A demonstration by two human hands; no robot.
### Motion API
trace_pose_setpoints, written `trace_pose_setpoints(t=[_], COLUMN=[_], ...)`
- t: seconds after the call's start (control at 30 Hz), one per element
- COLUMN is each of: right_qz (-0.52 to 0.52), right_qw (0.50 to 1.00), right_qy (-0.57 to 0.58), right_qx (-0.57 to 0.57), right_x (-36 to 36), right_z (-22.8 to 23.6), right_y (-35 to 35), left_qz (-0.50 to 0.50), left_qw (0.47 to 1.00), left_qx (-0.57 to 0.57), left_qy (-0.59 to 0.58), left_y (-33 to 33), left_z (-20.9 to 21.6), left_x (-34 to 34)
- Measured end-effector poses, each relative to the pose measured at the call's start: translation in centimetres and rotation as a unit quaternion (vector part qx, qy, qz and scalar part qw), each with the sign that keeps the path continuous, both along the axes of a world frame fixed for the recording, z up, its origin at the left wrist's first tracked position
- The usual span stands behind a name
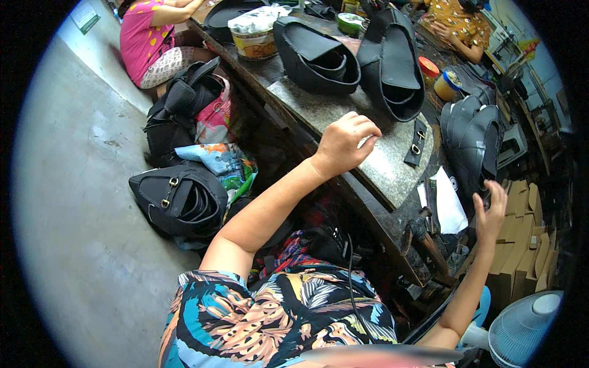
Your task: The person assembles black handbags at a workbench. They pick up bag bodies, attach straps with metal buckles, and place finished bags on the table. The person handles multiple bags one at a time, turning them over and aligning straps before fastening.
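Note:
My left hand (345, 145) is raised over the near edge of a grey stone slab (392, 175). Its fingers are curled toward the thumb, and I cannot make out what they hold, if anything. To the right, my right hand (491, 213) is open with fingers apart, close to a stack of black shoe uppers (472, 138). On the slab lies a short black strap (416, 143) with gold-coloured metal fittings. Beyond my left hand are two groups of black shoe uppers, one on the left (313, 58) and one on the right (392, 64), nested inside each other.
A hammer (424, 236) and white paper (450, 202) lie near the table's right edge. Tubs (254, 40) and a jar (448, 84) stand farther back. More uppers (178, 199) rest low at left. Cardboard boxes (518, 245) and a fan (526, 328) are at right. Two people (147, 40) sit across.

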State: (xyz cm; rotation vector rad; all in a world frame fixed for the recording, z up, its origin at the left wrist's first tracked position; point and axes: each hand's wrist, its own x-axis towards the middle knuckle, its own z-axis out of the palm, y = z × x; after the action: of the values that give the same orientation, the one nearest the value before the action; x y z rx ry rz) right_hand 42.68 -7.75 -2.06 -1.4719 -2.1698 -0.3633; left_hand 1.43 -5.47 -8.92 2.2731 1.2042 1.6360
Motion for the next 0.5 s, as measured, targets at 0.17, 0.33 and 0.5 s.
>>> trace_pose_setpoints(t=[0.17, 0.33, 0.5], right_qz=[0.014, 0.008, -0.013], right_qw=[0.998, 0.998, 1.0], right_qy=[0.024, 0.033, -0.01], right_qx=[-0.055, -0.061, -0.02], right_x=[-2.7, -4.5, -6.0], right_z=[-1.7, -3.5, -5.8], right_y=[-4.5, -8.6, -11.4], left_qz=[-0.023, -0.055, -0.042], left_qw=[0.999, 0.995, 0.995], left_qx=[-0.008, -0.027, -0.006], left_qy=[0.029, 0.076, 0.092], left_y=[0.1, 0.8, 2.3], left_z=[-0.9, -1.9, -3.0], left_x=[0.9, 0.6, 0.0])
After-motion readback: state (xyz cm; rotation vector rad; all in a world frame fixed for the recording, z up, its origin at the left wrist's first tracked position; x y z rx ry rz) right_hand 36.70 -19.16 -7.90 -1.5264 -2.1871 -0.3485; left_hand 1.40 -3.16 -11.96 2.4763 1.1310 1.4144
